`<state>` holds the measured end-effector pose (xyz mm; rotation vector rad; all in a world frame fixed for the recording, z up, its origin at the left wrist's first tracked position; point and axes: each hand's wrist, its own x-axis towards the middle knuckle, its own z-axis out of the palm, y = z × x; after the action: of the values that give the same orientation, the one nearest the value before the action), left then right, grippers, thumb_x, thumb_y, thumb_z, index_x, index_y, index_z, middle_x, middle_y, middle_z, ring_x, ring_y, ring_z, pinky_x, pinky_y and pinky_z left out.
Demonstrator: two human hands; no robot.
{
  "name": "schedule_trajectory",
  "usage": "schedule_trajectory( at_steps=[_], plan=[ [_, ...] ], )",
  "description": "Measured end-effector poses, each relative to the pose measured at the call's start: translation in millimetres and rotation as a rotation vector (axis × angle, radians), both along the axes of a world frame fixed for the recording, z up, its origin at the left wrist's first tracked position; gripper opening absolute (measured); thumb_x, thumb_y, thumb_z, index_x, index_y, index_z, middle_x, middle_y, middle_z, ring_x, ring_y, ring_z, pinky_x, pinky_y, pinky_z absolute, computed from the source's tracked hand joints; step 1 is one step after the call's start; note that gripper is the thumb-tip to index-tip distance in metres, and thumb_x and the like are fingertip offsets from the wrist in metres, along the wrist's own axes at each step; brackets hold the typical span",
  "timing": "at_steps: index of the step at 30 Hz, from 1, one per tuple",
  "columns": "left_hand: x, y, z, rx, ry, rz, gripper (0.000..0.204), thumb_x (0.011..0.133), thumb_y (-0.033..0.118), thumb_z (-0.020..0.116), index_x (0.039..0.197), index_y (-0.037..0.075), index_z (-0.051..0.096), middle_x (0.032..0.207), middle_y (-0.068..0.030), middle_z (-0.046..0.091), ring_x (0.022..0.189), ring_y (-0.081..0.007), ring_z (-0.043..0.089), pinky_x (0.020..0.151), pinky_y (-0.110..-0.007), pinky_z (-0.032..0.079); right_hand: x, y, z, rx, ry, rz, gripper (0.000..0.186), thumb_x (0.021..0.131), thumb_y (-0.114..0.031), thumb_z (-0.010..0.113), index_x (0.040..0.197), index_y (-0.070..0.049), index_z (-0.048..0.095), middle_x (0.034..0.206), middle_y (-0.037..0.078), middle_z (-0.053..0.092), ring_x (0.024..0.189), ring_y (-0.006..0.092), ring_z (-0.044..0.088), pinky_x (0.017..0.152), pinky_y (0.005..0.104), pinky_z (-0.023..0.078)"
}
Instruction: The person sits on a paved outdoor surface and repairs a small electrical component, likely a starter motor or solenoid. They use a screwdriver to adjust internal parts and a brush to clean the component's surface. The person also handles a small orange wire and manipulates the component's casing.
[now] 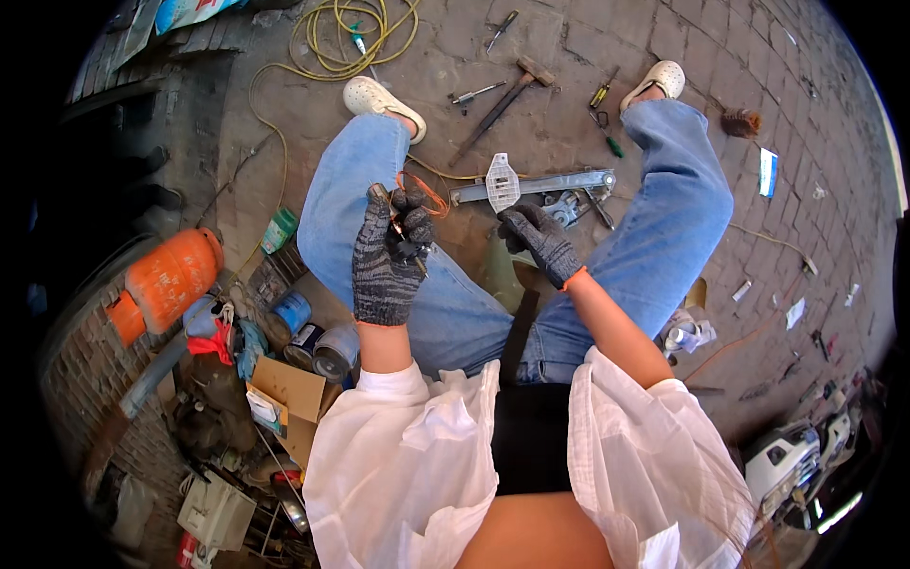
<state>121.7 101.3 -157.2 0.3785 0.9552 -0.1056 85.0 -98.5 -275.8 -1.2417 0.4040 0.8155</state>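
Observation:
My left hand (pixel 387 254), in a dark grey knit glove, is closed in front of my left knee. From its grip stick out a cylindrical metal end, a thin metal tip and a loop of thin orange wire (pixel 434 196); fingers hide the rest. In a matching glove, my right hand (pixel 544 243) is closed at the near end of a pale oval slotted plate (pixel 502 180). Beyond that hand, on the ground between my legs, lies a long grey metal bar assembly (pixel 578 180) with a bracket (pixel 566 209) beside it, partly covered by the plate and hand.
Past my feet lie a hammer (pixel 507 106), a yellow-handled screwdriver (pixel 602 93), a green-handled tool (pixel 609 137) and a coiled yellow hose (pixel 355 43). To my left are an orange gas cylinder (pixel 175 278), cans (pixel 335 351) and a cardboard box (pixel 289 394). A brown brush (pixel 739 122) lies right.

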Motion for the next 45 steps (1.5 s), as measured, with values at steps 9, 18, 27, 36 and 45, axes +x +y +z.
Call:
schedule_trajectory(
  at_steps=[9, 18, 27, 36, 45],
  plan=[
    [89, 70, -50, -0.067, -0.142, -0.15, 0.029, 0.09, 0.017, 0.045, 0.095, -0.011, 0.05, 0.067, -0.0046, 0.042, 0.056, -0.0114, 0.038, 0.054, -0.022, 0.039, -3, -1, -103, -0.341, 0.255, 0.136, 0.034, 0.085, -0.035, 0.05, 0.095, -0.003, 0.058, 0.069, 0.003, 0.059, 0.056, 0.0104, 0.053, 0.052, 0.0259, 0.044],
    [172, 64, -51, 0.207, -0.103, -0.151, 0.023, 0.085, 0.011, 0.048, 0.094, -0.009, 0.053, 0.066, -0.0053, 0.046, 0.054, -0.0124, 0.042, 0.051, -0.023, 0.042, -30, 2, -188, -0.404, 0.324, 0.141, 0.041, 0.084, -0.039, 0.05, 0.097, -0.001, 0.057, 0.07, 0.009, 0.06, 0.055, 0.0166, 0.055, 0.052, 0.0295, 0.045],
    [193, 13, -63, 0.327, -0.047, -0.222, 0.021, 0.086, 0.01, 0.048, 0.093, -0.008, 0.053, 0.068, -0.005, 0.046, 0.058, -0.0124, 0.044, 0.05, -0.023, 0.04, 0, 6, -234, -0.996, 0.09, 0.322, 0.045, 0.076, -0.035, 0.057, 0.108, -0.004, 0.054, 0.099, 0.018, 0.058, 0.097, 0.0366, 0.054, 0.087, 0.0411, 0.041],
    [188, -35, -76, 0.31, -0.064, -0.287, 0.015, 0.082, 0.016, 0.054, 0.088, 0.002, 0.057, 0.071, -0.0048, 0.055, 0.06, -0.0127, 0.055, 0.053, -0.024, 0.048, 55, -23, -268, -0.996, 0.027, 0.59, 0.049, 0.072, -0.031, 0.062, 0.115, -0.009, 0.052, 0.116, 0.021, 0.05, 0.106, 0.0346, 0.051, 0.09, 0.0401, 0.041],
    [191, -59, -65, 0.316, -0.1, -0.268, 0.015, 0.084, 0.021, 0.055, 0.092, 0.009, 0.054, 0.068, 0.0007, 0.055, 0.057, -0.008, 0.054, 0.05, -0.023, 0.046, 43, -33, -340, -0.875, -0.265, 1.269, 0.049, 0.073, -0.038, 0.058, 0.109, -0.006, 0.057, 0.109, 0.02, 0.056, 0.094, 0.0351, 0.057, 0.082, 0.0426, 0.045]
  ],
)
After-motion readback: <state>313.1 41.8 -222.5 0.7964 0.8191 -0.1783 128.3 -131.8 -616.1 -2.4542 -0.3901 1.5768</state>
